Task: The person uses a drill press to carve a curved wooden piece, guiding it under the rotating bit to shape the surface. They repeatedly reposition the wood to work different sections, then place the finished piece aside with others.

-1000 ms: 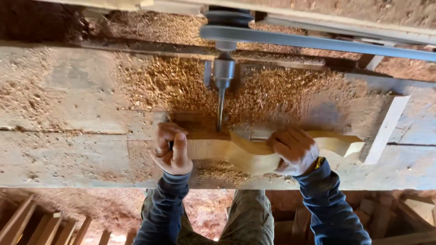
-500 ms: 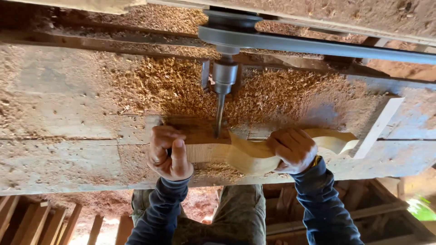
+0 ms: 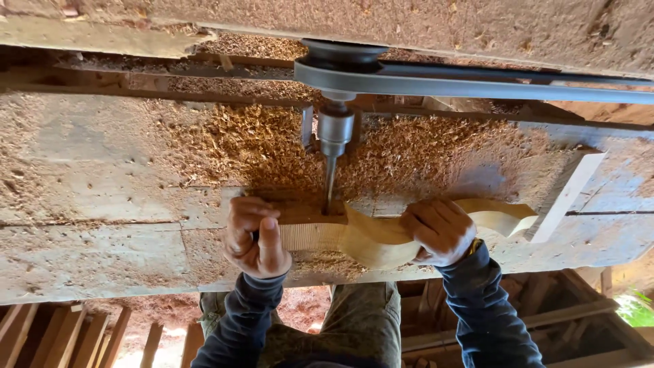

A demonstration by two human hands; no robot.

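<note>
Barely anything shifted since before: curvy wood piece (image 3: 381, 235) stayed under the drill bit (image 3: 330, 184) on the sawdusty bench (image 3: 102, 204). Left hand (image 3: 253, 235) had fingers wrapped round its squared end, right hand (image 3: 437, 230) clamped over the curve.

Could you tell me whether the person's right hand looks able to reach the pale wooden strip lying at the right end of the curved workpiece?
Probably yes. The right hand grips the curved workpiece, and the pale wooden strip lies just beyond its tip on the sawdust-covered bench, with nothing between them. The drill bit stands off to the other side.
</note>
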